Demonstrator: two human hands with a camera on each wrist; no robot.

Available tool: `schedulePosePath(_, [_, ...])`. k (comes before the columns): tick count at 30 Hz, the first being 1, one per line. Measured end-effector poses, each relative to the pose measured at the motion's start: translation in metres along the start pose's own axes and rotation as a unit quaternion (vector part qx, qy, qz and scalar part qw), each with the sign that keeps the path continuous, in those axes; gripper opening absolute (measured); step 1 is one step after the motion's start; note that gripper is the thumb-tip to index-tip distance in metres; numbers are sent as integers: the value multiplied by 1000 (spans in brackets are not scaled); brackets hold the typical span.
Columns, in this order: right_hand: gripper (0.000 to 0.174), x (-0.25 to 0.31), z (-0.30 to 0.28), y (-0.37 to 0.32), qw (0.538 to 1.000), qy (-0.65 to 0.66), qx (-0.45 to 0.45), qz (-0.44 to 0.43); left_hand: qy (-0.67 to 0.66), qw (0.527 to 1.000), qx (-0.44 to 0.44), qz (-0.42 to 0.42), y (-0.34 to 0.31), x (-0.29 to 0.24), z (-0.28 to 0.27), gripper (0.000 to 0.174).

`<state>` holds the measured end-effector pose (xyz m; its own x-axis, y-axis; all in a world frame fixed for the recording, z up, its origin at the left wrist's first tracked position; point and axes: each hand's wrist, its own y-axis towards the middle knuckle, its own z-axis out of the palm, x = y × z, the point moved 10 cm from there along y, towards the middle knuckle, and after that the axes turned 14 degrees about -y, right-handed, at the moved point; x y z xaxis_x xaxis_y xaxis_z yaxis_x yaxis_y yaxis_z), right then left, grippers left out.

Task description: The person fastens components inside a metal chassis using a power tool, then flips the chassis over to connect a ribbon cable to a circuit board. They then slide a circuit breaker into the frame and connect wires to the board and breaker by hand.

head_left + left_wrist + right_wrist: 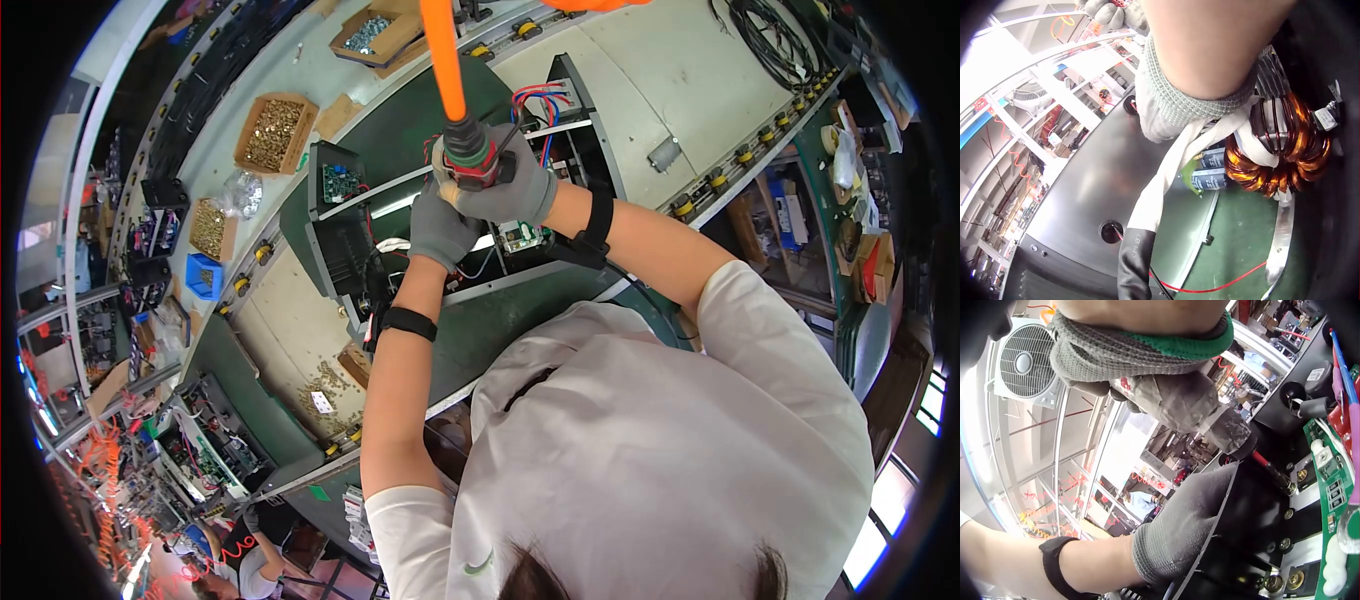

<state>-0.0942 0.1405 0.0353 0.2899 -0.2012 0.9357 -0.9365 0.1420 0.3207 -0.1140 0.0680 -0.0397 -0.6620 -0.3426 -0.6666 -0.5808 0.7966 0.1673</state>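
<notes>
My gloved right hand (515, 185) grips a power screwdriver (1179, 406) wrapped in worn tape. An orange hose (445, 60) runs up from its back end. Its red-sleeved bit (1269, 467) points down into a black metal case (340, 240), the tip right at a screw (1293, 487) beside a green circuit board (1335, 494). My gloved left hand (1185, 525) is at the edge of a case wall, its fingertips hidden; I cannot tell what they hold. Below its cuff, the left wrist view shows a copper coil (1279, 147) and white sleeved cables (1169, 169).
Red and blue wires (545, 100) rise at the case's far side. Cardboard boxes of brass fasteners (275, 130) and a blue bin (204, 276) stand to the left. Loose screws (325, 390) lie on the bench. Another person (250, 570) works at the lower left.
</notes>
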Motion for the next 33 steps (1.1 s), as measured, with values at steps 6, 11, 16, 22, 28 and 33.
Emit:
schedulePosePath(6, [28, 20, -8, -2, 997, 63, -38, -1, -15, 1000, 7, -7, -2, -5, -2, 34])
schedulePosePath(11, [30, 74, -44, -3, 989, 111, -94, -5, 40, 999, 26, 18, -9, 3, 4, 24])
schedulePosePath(16, [31, 87, -85, -28, 973, 179, -142, 11, 152, 980, 127, 14, -1, -11, 6, 17])
schedulePosePath(22, [29, 79, -131, -72, 952, 187, -238, 48, 43, 997, -57, -39, -11, -28, -45, 21])
schedulePosePath(28, [30, 85, -160, -116, 919, 197, -334, 71, -738, 611, -97, -270, -86, -2, -3, 27])
schedulePosePath(33, [27, 103, -163, -121, 919, 175, -346, 74, -776, 489, -40, -395, -107, -79, 49, 35])
